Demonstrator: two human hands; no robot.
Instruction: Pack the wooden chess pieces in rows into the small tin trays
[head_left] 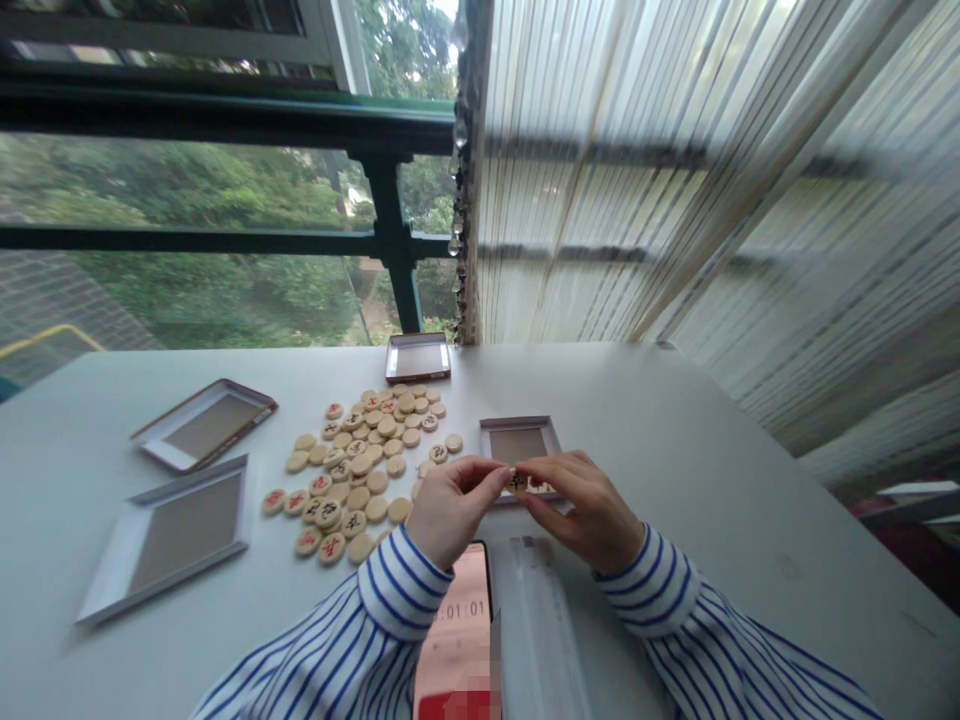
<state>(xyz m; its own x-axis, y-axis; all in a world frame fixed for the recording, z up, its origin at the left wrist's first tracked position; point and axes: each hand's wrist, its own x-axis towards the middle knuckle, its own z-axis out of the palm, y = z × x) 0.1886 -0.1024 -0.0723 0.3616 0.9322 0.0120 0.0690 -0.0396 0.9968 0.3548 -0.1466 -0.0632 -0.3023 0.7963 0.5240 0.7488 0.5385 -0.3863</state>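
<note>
My left hand [452, 503] and my right hand [587, 507] meet over the near edge of a small open box tray [520, 443] in the middle of the white table [690, 450]. Between their pinched fingertips they hold a round wooden chess piece [517, 483] with a dark character on it. A second piece with a red mark shows just under my right fingers, in the tray. To the left lies a loose heap of round wooden chess pieces [365, 465], some face up with red or black characters. Both sleeves are blue-and-white striped.
Two larger box trays [202, 422] [169, 530] lie at the left, and another small tray [418, 358] sits at the back by the window. A phone [461, 640] showing a timer lies near my wrists, beside a clear plastic sheet [540, 620]. A striped curtain hangs at the right.
</note>
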